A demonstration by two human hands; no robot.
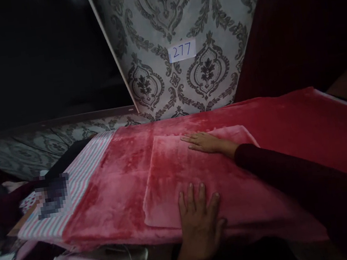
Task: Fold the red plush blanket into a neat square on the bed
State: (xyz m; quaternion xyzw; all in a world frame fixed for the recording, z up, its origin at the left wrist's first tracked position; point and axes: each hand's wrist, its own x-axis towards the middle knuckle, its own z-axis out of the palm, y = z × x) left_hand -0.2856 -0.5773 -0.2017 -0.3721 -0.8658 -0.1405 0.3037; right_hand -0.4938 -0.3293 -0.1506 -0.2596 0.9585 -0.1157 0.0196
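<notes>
Folded red cloth [167,178] lies under both hands' flat, spread fingers: left hand [199,221] near edge, right hand [205,141] far edge.

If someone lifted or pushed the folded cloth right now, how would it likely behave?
The folded cloth would probably sag: its edges look soft and slightly wavy. Its plush surface may drag, since it rests on a similarly fuzzy cover. Rolling or tipping seems unlikely, as it lies flat beneath the left hand and right hand.

A home, it seems — ornate patterned wallpaper [166,23]; a wide television [38,63]; a plush red cover [113,185] spread below.
</notes>
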